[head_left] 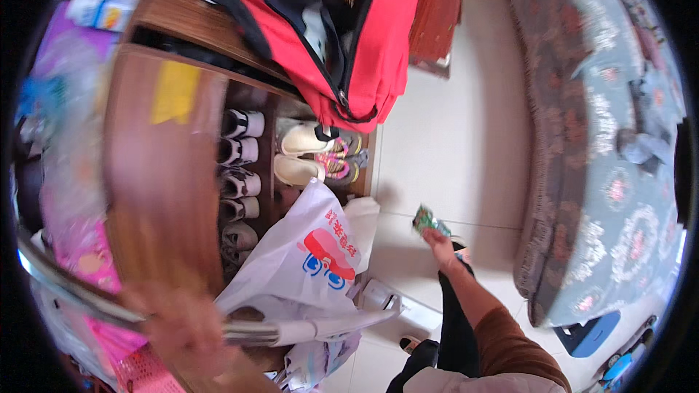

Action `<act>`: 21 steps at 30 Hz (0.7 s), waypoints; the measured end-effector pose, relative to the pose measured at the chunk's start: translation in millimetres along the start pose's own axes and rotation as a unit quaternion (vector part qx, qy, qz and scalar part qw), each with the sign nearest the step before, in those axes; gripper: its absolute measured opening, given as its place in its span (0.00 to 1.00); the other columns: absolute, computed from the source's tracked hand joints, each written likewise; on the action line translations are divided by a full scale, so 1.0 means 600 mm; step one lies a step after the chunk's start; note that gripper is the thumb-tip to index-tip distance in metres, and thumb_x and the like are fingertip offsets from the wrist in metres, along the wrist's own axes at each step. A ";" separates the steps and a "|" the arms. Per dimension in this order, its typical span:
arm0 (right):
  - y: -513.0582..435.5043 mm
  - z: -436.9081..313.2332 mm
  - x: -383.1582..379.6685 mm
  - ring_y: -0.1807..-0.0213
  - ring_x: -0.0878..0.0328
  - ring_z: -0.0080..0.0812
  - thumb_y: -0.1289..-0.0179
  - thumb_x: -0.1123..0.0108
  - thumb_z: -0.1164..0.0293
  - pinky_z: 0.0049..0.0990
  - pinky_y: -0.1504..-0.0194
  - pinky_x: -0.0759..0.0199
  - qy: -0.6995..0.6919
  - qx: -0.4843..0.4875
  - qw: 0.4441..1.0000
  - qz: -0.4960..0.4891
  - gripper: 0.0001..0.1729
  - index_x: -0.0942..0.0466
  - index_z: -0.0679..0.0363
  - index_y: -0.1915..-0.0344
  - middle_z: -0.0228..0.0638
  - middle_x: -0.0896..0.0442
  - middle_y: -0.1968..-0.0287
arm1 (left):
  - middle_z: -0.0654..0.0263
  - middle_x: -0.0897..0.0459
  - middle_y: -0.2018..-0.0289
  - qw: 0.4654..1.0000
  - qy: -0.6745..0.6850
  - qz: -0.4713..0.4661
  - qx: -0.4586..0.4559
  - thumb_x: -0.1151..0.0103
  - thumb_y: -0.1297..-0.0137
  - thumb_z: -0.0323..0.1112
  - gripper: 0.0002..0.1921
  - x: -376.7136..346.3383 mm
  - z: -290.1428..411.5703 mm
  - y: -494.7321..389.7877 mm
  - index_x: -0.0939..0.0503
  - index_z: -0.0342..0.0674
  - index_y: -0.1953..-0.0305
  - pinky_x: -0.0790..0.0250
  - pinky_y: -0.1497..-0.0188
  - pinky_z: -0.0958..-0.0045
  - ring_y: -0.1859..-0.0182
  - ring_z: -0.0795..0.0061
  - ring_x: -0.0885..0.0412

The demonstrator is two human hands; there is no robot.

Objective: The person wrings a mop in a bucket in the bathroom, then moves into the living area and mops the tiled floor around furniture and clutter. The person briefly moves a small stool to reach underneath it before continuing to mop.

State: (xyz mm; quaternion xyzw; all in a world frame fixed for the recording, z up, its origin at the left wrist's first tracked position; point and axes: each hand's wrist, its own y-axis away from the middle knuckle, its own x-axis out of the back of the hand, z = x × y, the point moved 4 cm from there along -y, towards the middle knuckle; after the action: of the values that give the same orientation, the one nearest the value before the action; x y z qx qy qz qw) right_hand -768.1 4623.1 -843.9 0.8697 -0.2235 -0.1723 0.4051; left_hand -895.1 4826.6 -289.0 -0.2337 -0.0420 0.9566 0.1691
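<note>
In my right hand (437,243) is a small green patterned packet (428,221), pinched at its lower edge above the tiled floor. My left hand (185,333) is blurred. It lies at the lower edge of a brown wooden cabinet door (164,185), in line with a metal bar (82,292); whether it grips either cannot be told. Open shelves of the shoe cabinet (270,120) hold several dark-and-white shoes (240,153) and a pair of cream slippers (300,153). A white plastic bag (295,245) with a red and blue print hangs in front of the lower shelves.
On the cabinet top rests an unzipped red backpack (377,49). Beyond it stands a dark red wooden piece (434,11). A sofa with a floral cover (617,191) runs along the right. A white box (382,297) is by the cabinet's foot, a blue plastic object (590,333) near the sofa.
</note>
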 end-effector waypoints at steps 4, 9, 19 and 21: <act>0.242 -0.175 -0.027 0.49 0.31 0.22 0.36 0.42 0.69 0.21 0.46 0.38 -0.072 0.173 0.979 -0.080 0.16 0.25 0.63 0.49 0.29 0.25 0.52 | 0.67 0.37 0.82 0.992 -0.092 0.058 -0.063 0.53 0.46 0.18 0.10 -0.035 0.065 0.101 0.37 0.38 0.64 0.43 0.92 0.79 0.89 0.80 0.39; 0.547 -0.403 -0.178 0.47 0.31 0.33 0.39 0.42 0.71 0.27 0.42 0.41 -0.017 0.474 0.871 -0.127 0.20 0.27 0.63 0.47 0.37 0.25 0.55 | 0.68 0.36 0.79 0.989 -0.104 -0.032 -0.096 0.52 0.43 0.21 0.08 -0.059 0.232 0.318 0.36 0.39 0.63 0.43 0.86 0.78 0.86 0.82 0.41; 0.970 -0.580 -0.426 0.50 0.30 0.38 0.41 0.42 0.75 0.26 0.45 0.39 0.020 0.697 0.698 -0.163 0.21 0.29 0.65 0.47 0.41 0.29 0.56 | 0.65 0.34 0.79 0.988 -0.062 0.048 -0.135 0.53 0.45 0.15 0.10 0.020 0.442 0.679 0.37 0.37 0.65 0.40 0.80 0.79 0.82 0.81 0.37; 0.993 -0.613 -0.461 0.46 0.32 0.25 0.36 0.44 0.73 0.21 0.46 0.37 -0.022 0.701 0.678 -0.221 0.22 0.31 0.65 0.43 0.33 0.34 0.50 | 0.65 0.33 0.79 0.984 -0.066 0.076 -0.149 0.53 0.45 0.16 0.10 0.033 0.454 0.706 0.37 0.37 0.66 0.40 0.80 0.79 0.82 0.82 0.37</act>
State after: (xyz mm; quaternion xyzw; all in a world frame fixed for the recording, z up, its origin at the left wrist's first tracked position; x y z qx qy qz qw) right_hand -972.3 4659.1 -120.4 0.9191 -0.0891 -0.0685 -0.3776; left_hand -1166.0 4435.2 -123.7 -0.1947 -0.1771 0.9631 0.0563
